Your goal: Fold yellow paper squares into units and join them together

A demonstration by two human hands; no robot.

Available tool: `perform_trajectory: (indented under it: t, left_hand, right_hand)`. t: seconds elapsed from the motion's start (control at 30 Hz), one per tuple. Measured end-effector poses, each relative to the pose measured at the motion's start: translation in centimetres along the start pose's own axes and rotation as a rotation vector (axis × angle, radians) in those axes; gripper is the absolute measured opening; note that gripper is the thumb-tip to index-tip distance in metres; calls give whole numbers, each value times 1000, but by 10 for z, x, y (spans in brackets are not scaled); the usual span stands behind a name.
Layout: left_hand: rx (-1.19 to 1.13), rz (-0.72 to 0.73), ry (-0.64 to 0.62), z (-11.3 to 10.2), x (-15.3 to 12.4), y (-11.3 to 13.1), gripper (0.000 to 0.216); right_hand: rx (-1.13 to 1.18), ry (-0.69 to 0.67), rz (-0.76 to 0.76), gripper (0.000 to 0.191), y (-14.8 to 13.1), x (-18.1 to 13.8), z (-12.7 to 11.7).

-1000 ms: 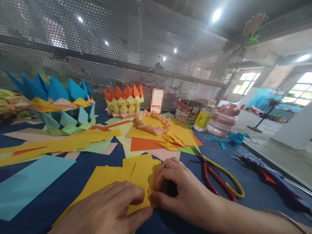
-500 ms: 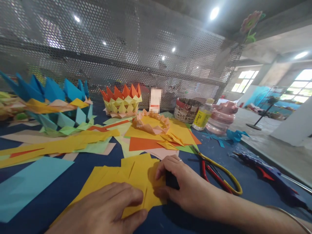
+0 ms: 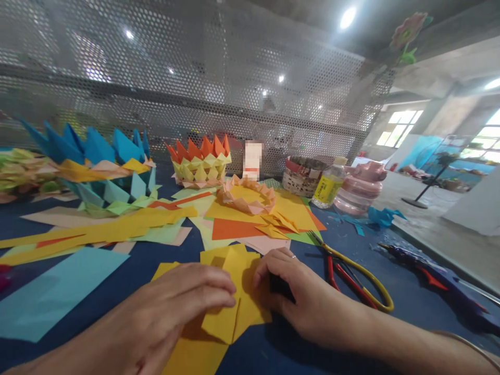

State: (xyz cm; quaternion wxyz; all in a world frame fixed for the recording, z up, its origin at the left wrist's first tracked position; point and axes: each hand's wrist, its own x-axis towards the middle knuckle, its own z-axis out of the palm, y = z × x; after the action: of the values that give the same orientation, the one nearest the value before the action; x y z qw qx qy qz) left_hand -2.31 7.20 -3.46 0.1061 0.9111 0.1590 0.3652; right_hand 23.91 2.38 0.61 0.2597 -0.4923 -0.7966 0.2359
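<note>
A small stack of yellow paper sheets (image 3: 250,291) lies on the table before me, the top one creased into a narrow folded panel. My left hand (image 3: 187,304) reaches over the stack from the left, its fingers stretched out across the fold; the thumb is hidden. At the stack's right edge, my right hand (image 3: 291,284) is curled, with fingertips and thumb on the yellow paper. Right of that hand rest yellow-and-red-handled scissors (image 3: 363,276). Beyond the stack are folded yellow pieces (image 3: 279,225) and a pink paper ring (image 3: 250,198).
A blue paper crown (image 3: 105,161) and an orange-and-yellow crown (image 3: 201,164) stand at the back. A bottle (image 3: 327,187), a pink jug (image 3: 359,192) and a glue gun (image 3: 433,278) are rightward. Yellow strips (image 3: 117,226) and a light-blue sheet (image 3: 66,291) lie left.
My left hand has moved up and forward over the yellow paper, its fingers straighter. The folded panel now shows more clearly. My right hand stays at the stack's right edge.
</note>
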Motion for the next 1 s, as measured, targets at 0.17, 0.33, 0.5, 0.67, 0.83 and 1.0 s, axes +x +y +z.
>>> perform_trajectory:
  t: [0.17, 0.33, 0.5, 0.67, 0.83, 1.0]
  left_hand:
    - [52, 101, -218, -13, 11, -9, 42]
    - [-101, 105, -362, -18, 18, -15, 21]
    - [-186, 9, -340, -15, 17, -9, 17]
    - [-212, -130, -279, -8, 19, -2, 17]
    - [-161, -195, -210, -1, 23, 3, 20]
    - [-120, -191, -192, 2, 25, 6, 20]
  right_hand:
    - [-36, 57, -79, 34, 3, -4, 5]
    - [-129, 66, -340, 33, -3, -8, 5]
    - [-221, -162, -473, 43, -13, -13, -2]
    - [-275, -187, -497, 46, -10, -14, -3]
    - [-259, -192, -510, 48, -8, -13, -2]
    - [-265, -193, -541, 45, -9, -12, -2]
